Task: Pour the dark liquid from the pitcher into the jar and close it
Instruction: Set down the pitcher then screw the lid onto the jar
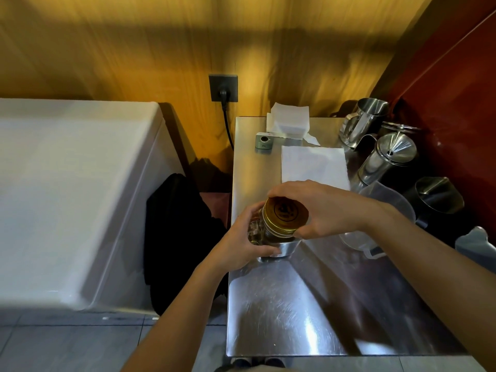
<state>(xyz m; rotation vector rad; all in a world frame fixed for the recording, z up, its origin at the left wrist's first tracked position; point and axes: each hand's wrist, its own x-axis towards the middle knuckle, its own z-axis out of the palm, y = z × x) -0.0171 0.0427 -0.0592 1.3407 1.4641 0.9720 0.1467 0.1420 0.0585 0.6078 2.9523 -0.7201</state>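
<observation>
A glass jar [257,230] holding dark liquid is tilted over a small steel bowl [285,248] on the steel table [295,312]. My left hand [241,242] wraps around the jar's body. A gold lid [285,214] with a dark printed mark sits on the jar's mouth, and my right hand [316,208] grips this lid from above, fingers curled round its rim. To the right, a clear plastic pitcher [386,210] stands partly hidden behind my right wrist; it looks empty.
Along the table's right side stand several steel jugs [362,122] and a black pitcher [434,202]. White paper towels [314,165], a napkin stack [288,120] and a small green device [263,141] lie at the back. A white chest [67,197] stands left, a black bag [177,237] between.
</observation>
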